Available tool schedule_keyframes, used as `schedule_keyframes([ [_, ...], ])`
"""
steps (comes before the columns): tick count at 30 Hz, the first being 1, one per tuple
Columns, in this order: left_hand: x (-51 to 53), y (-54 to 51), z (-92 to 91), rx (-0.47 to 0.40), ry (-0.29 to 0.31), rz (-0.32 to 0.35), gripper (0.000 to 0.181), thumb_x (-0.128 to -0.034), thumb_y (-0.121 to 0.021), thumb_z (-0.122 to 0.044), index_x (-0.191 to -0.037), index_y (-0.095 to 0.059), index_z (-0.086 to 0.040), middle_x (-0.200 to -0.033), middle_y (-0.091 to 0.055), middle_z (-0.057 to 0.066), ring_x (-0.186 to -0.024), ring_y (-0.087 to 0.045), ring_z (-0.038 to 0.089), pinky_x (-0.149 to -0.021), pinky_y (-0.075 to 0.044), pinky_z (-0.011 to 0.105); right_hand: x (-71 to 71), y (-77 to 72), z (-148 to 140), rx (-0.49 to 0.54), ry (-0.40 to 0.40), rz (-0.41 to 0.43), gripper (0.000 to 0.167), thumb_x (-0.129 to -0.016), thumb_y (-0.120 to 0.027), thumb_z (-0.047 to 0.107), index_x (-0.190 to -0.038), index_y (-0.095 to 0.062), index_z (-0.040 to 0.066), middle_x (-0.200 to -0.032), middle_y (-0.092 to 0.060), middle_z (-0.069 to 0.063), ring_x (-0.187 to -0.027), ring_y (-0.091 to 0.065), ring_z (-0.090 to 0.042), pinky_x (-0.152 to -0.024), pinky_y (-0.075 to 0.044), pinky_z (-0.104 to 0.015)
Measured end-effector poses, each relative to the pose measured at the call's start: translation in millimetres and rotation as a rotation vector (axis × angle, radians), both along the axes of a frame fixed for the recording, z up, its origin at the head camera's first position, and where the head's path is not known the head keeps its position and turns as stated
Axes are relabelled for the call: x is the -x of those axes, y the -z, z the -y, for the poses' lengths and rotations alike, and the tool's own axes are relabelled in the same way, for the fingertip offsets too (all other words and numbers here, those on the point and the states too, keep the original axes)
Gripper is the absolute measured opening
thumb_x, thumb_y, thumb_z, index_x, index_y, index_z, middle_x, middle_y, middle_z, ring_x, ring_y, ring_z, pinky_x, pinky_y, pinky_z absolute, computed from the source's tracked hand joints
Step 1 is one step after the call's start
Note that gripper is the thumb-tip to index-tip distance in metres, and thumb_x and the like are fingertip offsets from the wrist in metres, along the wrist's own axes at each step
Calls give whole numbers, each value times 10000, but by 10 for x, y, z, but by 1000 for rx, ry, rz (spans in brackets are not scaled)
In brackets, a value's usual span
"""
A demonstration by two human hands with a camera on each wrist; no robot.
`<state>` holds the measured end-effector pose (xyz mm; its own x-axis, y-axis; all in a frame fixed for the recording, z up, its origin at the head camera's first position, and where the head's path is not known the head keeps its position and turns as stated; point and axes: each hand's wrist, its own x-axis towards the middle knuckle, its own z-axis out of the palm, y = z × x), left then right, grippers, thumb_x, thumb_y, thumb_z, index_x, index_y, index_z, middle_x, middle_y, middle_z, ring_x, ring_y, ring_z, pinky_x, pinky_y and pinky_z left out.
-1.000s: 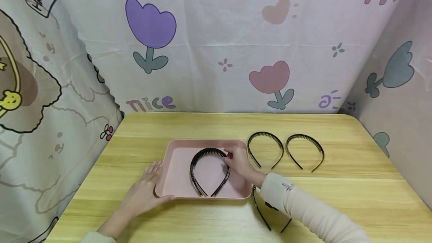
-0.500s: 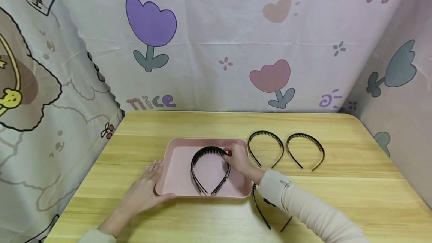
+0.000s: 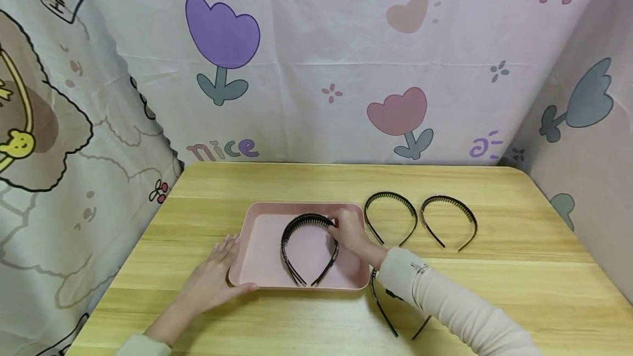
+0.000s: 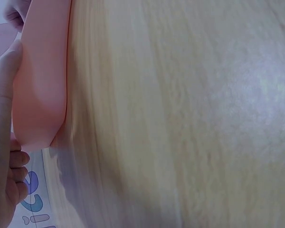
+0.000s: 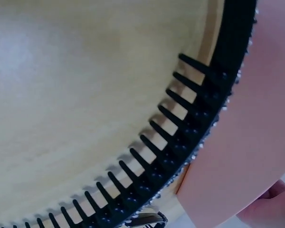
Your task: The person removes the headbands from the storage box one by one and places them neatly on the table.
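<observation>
Several stacked black toothed headbands (image 3: 286,243) lie in a pink tray (image 3: 262,251), their ends towards its front edge. My right hand (image 3: 350,235) reaches over the tray's right wall and pinches the stack at its upper right; its fingertips are partly hidden. My left hand (image 3: 210,273) rests against the tray's left wall, fingers extended, the thumb along the front left corner. In the left wrist view the left thumb (image 4: 7,66) touches the tray's outer wall (image 4: 42,85). The right wrist view shows another headband (image 5: 199,114) up close, beside the tray's wall (image 5: 242,156).
Two headbands, one (image 3: 389,194) close to the tray's right wall and one (image 3: 447,198) farther right, lie on the wooden table (image 3: 494,290). Another headband (image 3: 383,312) lies nearer the front, partly under the right forearm. Patterned cloth (image 3: 306,26) hangs behind the table.
The right fingers have drawn in slightly at the stacked headbands, whose left ends look a little more fanned apart. The left hand and the tray stay in place.
</observation>
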<state>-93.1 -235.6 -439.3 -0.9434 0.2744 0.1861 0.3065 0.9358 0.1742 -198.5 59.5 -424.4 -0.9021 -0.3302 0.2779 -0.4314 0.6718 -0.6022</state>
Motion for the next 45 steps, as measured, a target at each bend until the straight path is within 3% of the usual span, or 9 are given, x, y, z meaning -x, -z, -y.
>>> schedule_keyframes([
  [11, -3, -9, -2, 4, 2, 8, 1041, -667, -658, -666, -1318, -428, 113, -1400, -412, 258, -1310, -372, 415, -1082, -340, 504, 44, -34, -7, -56, -10, -22, 82, -716, -682, -33, -780, -717, 2, -519, -486, 11, -513, -359, -51, -486, -298, -146],
  [19, -7, -24, -5, 0, 5, 6, 1033, -667, -661, -661, -1310, -438, 116, -1395, -421, 257, -1309, -374, 415, -1079, -341, 508, 75, -75, -22, -102, -3, -59, 134, -703, -725, 22, -833, -747, 45, -607, -649, -22, -547, -508, -67, -569, -430, -192],
  [25, -8, -18, -2, 1, 5, 1, 1032, -671, -658, -662, -1309, -438, 119, -1390, -422, 264, -1304, -378, 423, -1075, -348, 509, 78, -98, -45, -86, -1, 0, 135, -723, -709, 37, -853, -745, 47, -640, -673, -29, -576, -553, -82, -604, -452, -207],
  [33, -5, -16, -1, 1, 10, -1, 1031, -670, -660, -661, -1304, -441, 122, -1390, -423, 263, -1303, -379, 423, -1077, -345, 509, 72, -188, -108, 55, -25, 222, 181, -777, -658, -24, -950, -710, -40, -754, -688, -116, -618, -533, -91, -545, -443, -163],
  [45, -2, -19, -4, 9, 10, -6, 1032, -668, -658, -664, -1306, -441, 118, -1394, -419, 261, -1299, -383, 425, -1072, -353, 514, 97, -258, -344, 36, -22, 244, 207, -800, -650, 9, -994, -703, -40, -766, -696, -123, -608, -523, -77, -531, -436, -165],
])
